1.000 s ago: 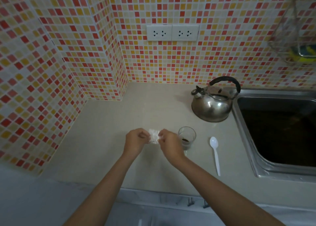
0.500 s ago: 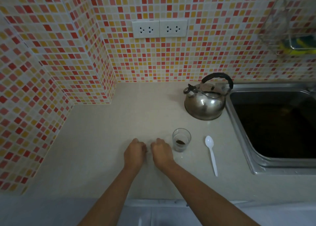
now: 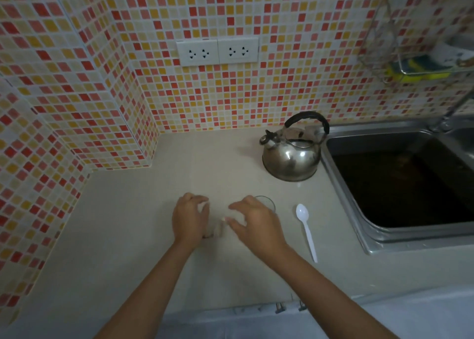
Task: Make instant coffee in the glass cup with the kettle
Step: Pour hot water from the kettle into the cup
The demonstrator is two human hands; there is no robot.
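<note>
The glass cup [image 3: 268, 200] stands on the counter, mostly hidden behind my right hand [image 3: 252, 223]; only its far rim shows. My right hand hovers over it with fingers spread and nothing in them. My left hand [image 3: 188, 218] is curled just to the left, pinching a small white sachet [image 3: 204, 206] of which only a corner shows. The steel kettle [image 3: 292, 159] with a black handle sits behind the cup, next to the sink. A white plastic spoon [image 3: 305, 228] lies to the right of the cup.
The steel sink [image 3: 346, 202] runs along the right side, its basin dark. Tiled walls close off the back and left, with two sockets [image 3: 218, 51] above the counter. A wire rack with a sponge [image 3: 415, 69] hangs at the upper right. The counter's front edge is near my forearms.
A second ago both hands held the white sachet between them. My hands then dropped to the counter, and now the right hand has let go, opened and shifted right over the cup.
</note>
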